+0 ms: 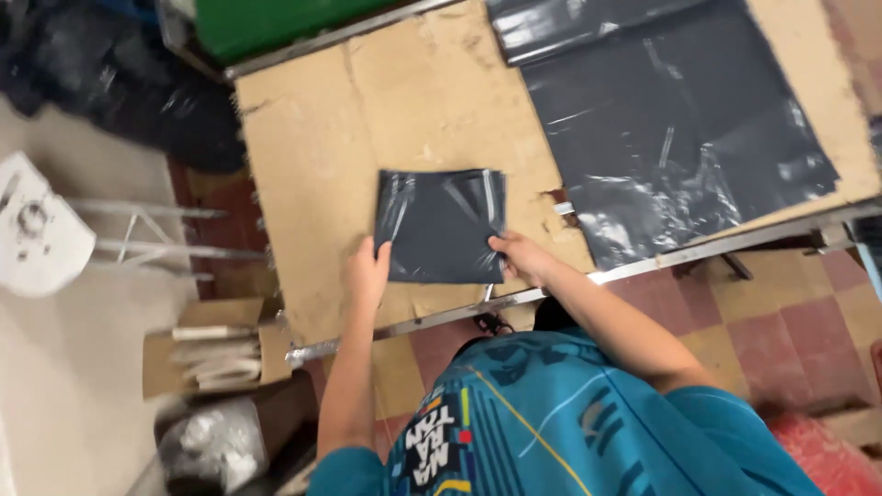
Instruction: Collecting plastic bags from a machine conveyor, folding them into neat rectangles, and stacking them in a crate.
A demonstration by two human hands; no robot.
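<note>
A folded dark grey plastic bag (441, 223) lies flat on a cardboard-covered table (322, 165). My left hand (367, 268) rests on the bag's near left corner, fingers pressed down on it. At the near right corner my right hand (522, 257) pinches the bag's edge. A stack of larger dark plastic bags (680, 119), spread flat, lies on the table to the right of the folded one.
The table has a metal frame edge (441, 317) just in front of my body. An open cardboard box (216, 354) with pale items sits on the floor at left, beside a white stool (41, 234). Dark bags (119, 73) are heaped at the far left.
</note>
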